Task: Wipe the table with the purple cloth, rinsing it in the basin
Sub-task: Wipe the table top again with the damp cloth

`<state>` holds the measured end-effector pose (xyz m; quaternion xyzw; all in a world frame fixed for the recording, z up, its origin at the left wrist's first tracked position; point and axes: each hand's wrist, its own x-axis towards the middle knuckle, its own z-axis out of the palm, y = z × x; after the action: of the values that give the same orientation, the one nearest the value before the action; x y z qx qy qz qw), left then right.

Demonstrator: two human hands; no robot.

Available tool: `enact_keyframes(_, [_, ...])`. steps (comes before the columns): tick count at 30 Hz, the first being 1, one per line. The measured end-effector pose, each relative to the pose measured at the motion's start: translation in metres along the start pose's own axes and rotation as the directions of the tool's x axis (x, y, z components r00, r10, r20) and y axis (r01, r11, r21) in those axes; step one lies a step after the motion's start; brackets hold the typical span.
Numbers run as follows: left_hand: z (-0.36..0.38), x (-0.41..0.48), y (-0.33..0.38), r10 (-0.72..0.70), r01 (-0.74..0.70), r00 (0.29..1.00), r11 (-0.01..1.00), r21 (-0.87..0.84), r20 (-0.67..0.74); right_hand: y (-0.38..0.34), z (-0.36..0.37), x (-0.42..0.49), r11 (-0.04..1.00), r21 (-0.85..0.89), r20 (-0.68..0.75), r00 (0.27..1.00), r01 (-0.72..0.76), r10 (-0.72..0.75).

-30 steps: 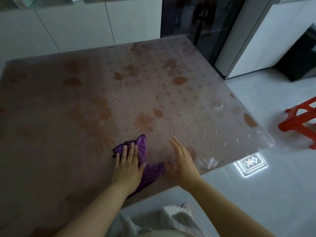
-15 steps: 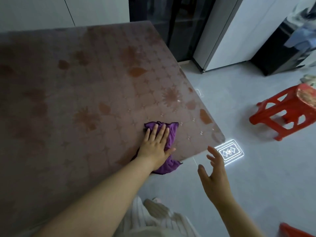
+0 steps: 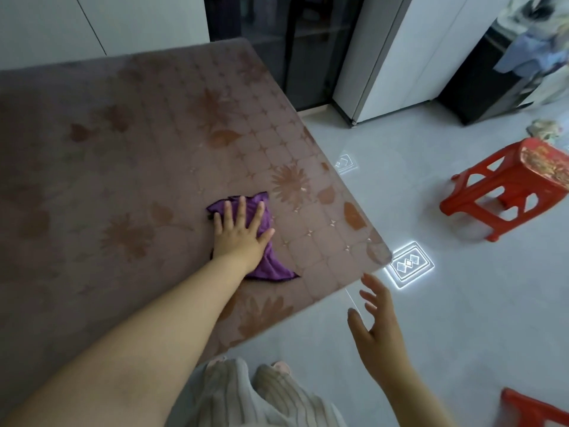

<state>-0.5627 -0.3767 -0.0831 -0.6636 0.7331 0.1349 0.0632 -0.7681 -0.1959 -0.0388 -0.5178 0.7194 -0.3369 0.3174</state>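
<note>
Left hand, grip flat with fingers spread, presses the purple cloth at frame centre onto the bench. The cloth looks soft, limp and light: palm pressure should drag it; pinch a fold to lift. Right hand hangs open and empty, lower right.

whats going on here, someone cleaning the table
Yes. A person is wiping the brown floral-patterned table. Their left hand presses flat on a crumpled purple cloth near the table's right corner. The right hand hangs open over the pale tiled floor just off the table edge, holding nothing. No basin is in view. A red plastic stool stands off to the right.
</note>
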Motion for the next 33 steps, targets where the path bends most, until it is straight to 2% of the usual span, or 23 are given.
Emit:
enact_keyframes(2, [0.004,-0.001,0.040,0.226,-0.226,0.974,0.974,0.020,0.027,0.005,-0.003,-0.002,0.999,-0.027,-0.012,0.999,-0.037,0.037])
enact_keyframes(4, [0.016,-0.016,0.091,0.462,-0.465,0.884,0.885,0.027,0.078,0.009,-0.007,-0.004,0.997,-0.052,-0.033,0.998,-0.064,0.062])
enact_keyframes(5, [0.023,-0.025,0.114,0.535,-0.541,0.838,0.840,0.034,0.103,0.010,-0.010,-0.004,0.995,-0.064,-0.038,0.997,-0.075,0.073])
enact_keyframes(6, [0.028,-0.031,0.131,0.562,-0.570,0.818,0.821,0.039,0.118,0.011,-0.013,-0.005,0.993,-0.080,-0.038,0.996,-0.085,0.082])
enact_keyframes(12, [0.018,-0.008,0.160,0.531,-0.553,0.825,0.829,0.081,0.195,0.010,-0.030,0.000,0.985,-0.146,-0.003,0.995,-0.095,0.095])
enact_keyframes(17, [0.005,0.032,0.157,0.457,-0.465,0.881,0.883,0.054,0.123,0.008,-0.040,0.003,0.985,-0.167,-0.007,0.999,-0.036,0.035])
enact_keyframes(20, [-0.007,0.064,0.120,0.305,-0.308,0.951,0.951,0.038,0.052,0.012,-0.046,0.000,0.988,-0.154,-0.024,0.999,-0.030,0.027])
enact_keyframes(23, [-0.014,0.077,0.061,0.138,-0.138,0.990,0.990,0.030,0.000,0.012,-0.049,-0.004,0.991,-0.129,-0.018,0.999,-0.031,0.029])
enact_keyframes(28, [-0.010,0.053,-0.017,-0.082,0.080,0.993,0.996,-0.027,-0.083,0.008,-0.041,-0.001,0.996,-0.085,0.033,0.999,0.013,-0.011])
enact_keyframes(33, [0.002,-0.002,-0.047,-0.149,0.145,0.985,0.988,-0.043,-0.083,0.000,-0.015,0.017,0.996,-0.050,0.148,0.987,0.068,-0.060])
